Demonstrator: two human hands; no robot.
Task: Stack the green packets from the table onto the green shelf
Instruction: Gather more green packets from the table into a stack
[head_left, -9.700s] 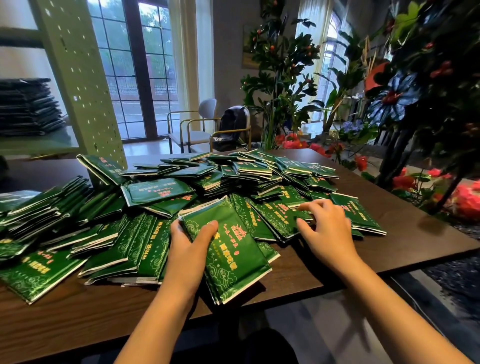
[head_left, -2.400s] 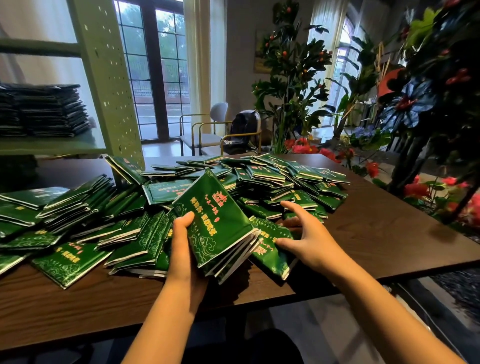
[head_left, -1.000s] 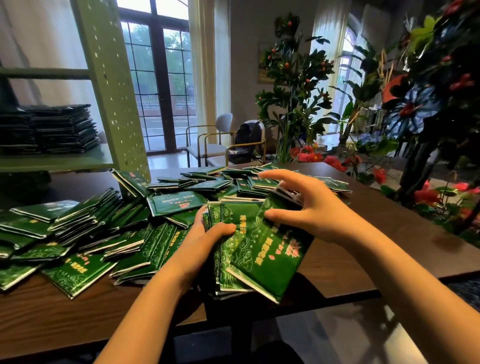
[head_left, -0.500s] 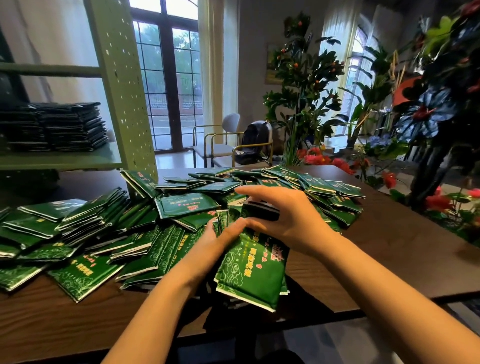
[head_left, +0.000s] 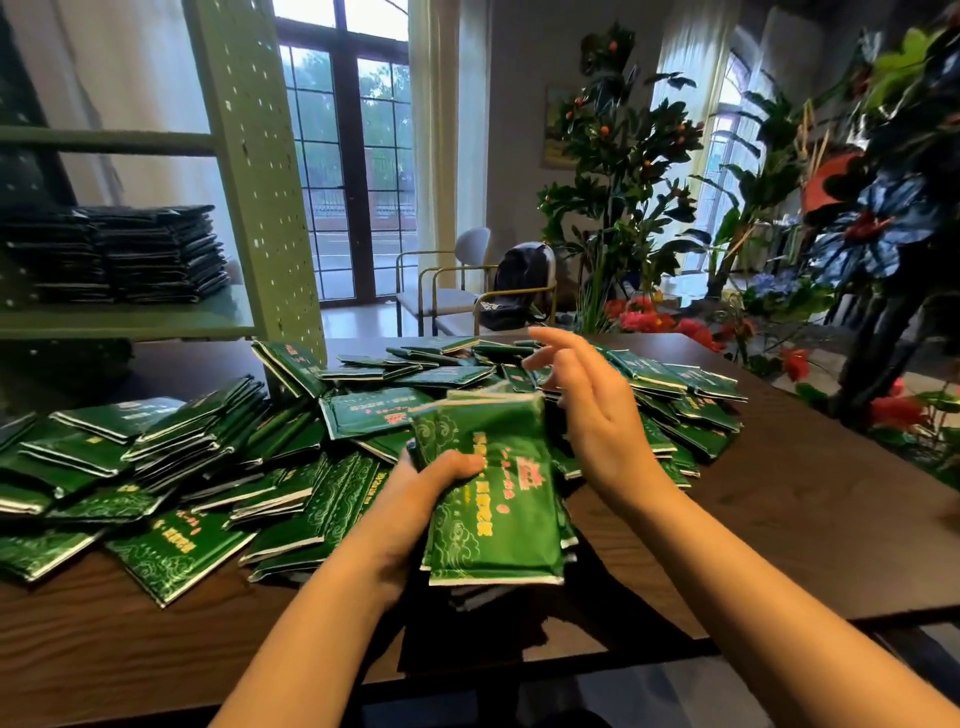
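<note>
My left hand (head_left: 415, 499) grips a squared-up bundle of green packets (head_left: 498, 499) from its left side, thumb on the top packet, just above the table's near edge. My right hand (head_left: 587, 410) hovers at the bundle's right side with fingers spread and straight, holding nothing. Many loose green packets (head_left: 208, 467) lie scattered across the dark wooden table (head_left: 779, 530). The green shelf (head_left: 130, 322) stands at the far left and carries stacks of packets (head_left: 119, 254).
The shelf's perforated green upright (head_left: 260, 182) rises behind the pile. Leafy plants and red flowers (head_left: 883, 260) crowd the table's right side. Chairs with a dark backpack (head_left: 514, 291) stand beyond the table by the windows.
My right hand has let go of the bundle's top and opened beside it. The bundle now lies flatter in my left hand, with its packets squared together.
</note>
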